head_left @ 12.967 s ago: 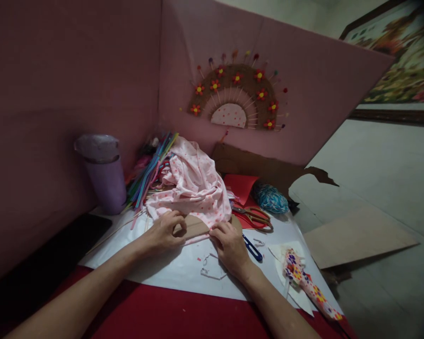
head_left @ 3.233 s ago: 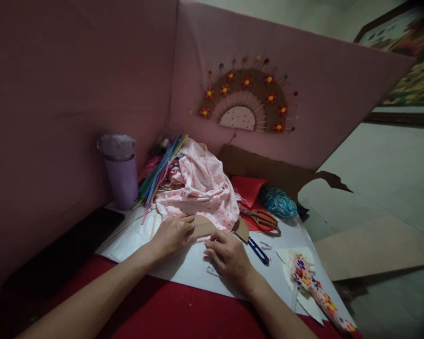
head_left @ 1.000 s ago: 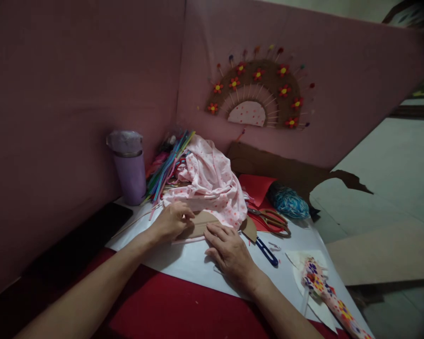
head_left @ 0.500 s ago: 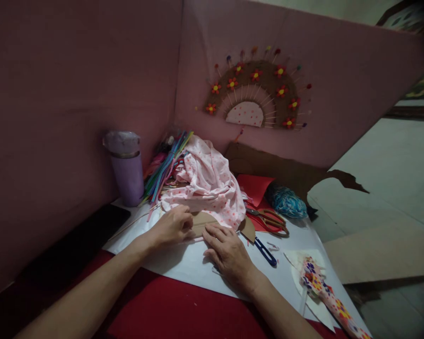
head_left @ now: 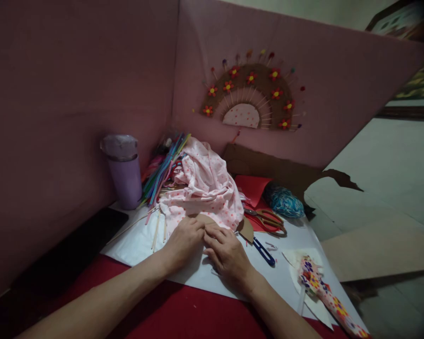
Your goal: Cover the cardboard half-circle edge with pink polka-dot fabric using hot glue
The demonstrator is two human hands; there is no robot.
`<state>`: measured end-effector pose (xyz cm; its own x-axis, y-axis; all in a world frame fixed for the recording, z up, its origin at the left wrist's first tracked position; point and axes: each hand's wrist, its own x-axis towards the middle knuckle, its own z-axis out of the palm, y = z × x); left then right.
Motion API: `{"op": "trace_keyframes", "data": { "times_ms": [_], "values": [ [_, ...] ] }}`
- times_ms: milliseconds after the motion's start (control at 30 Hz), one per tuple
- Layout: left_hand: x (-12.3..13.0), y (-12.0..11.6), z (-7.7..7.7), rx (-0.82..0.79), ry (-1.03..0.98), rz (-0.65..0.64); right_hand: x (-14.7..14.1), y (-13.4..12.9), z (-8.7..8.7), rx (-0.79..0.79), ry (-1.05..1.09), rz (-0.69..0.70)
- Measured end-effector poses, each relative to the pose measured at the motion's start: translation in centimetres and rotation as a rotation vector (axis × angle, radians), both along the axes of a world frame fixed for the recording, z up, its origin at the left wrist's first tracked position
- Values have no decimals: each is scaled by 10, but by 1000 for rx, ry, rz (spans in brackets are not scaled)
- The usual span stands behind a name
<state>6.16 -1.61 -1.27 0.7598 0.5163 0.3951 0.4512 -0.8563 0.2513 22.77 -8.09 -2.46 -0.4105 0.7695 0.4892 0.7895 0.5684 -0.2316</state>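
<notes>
Left hand (head_left: 186,241): fingers bent, tips close against the right hand (head_left: 228,252), which lies palm down with fingers loosely curved. Fingertips partly hidden; cannot tell whether either hand pinches anything. Curved cardboard piece (head_left: 206,219) just beyond both hands, partly covered by them, against the near edge of the dotted pink cloth (head_left: 212,181). Right of the right hand: blue-handled cutter (head_left: 264,252), then scissors (head_left: 268,221) on red sheet. Farther: yarn bundle (head_left: 285,202); at left, purple tumbler (head_left: 125,181), upright.
</notes>
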Motion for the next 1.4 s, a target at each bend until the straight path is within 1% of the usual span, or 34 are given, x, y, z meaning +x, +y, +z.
{"op": "trace_keyframes", "data": {
  "times_ms": [100, 167, 233, 333, 400, 433, 467, 500, 533, 600, 700, 767, 867, 967, 1067, 1133, 1200, 1267, 1333, 1400],
  "values": [
    [1, -1, 2, 1, 83, 29, 2, 0, -1, 35, 160, -38],
    [1, -2, 4, 3, 151, 64, 4, -2, 6, 58, 346, -117],
    [2, -2, 7, 2, 196, 88, 6, -7, 20, 49, 565, -230],
    [3, -2, 9, -8, 235, 93, 17, -14, 48, -68, 868, -438],
    [3, -2, 9, -13, 261, 89, 34, -16, 64, -102, 976, -479],
    [3, -1, 9, -7, 263, 85, 46, -16, 69, -96, 978, -495],
    [3, -1, 8, 8, 254, 80, 59, -15, 73, -104, 924, -518],
    [3, -1, 8, 27, 246, 71, 74, -13, 74, -103, 826, -573],
    [3, -1, 8, 49, 236, 64, 90, -11, 74, -121, 658, -636],
    [4, -1, 10, 73, 254, 32, 120, -4, 69, -213, 162, -749],
    [5, 0, 13, 55, 313, 12, 150, 6, 57, -277, -6, -777],
    [5, 1, 16, 36, 308, 14, 158, 13, 50, -299, -95, -770],
    [6, 3, 19, 7, 278, 2, 157, 24, 48, -331, -195, -732],
    [9, 5, 21, -7, 298, 9, 148, 30, 56, -319, -258, -722],
    [14, 5, 21, -20, 329, 39, 136, 23, 66, -290, -307, -725],
    [17, 4, 20, -23, 350, 58, 126, 10, 67, -340, -351, -677],
    [20, 3, 18, 5, 361, 85, 115, -5, 64, -416, -404, -625],
    [22, 2, 15, 49, 361, 115, 102, -17, 56, -462, -459, -605],
    [22, 1, 11, 82, 356, 124, 92, -23, 49, -474, -506, -623],
    [21, 1, 8, 90, 339, 127, 84, -23, 46, -494, -541, -636]
  ]
}}
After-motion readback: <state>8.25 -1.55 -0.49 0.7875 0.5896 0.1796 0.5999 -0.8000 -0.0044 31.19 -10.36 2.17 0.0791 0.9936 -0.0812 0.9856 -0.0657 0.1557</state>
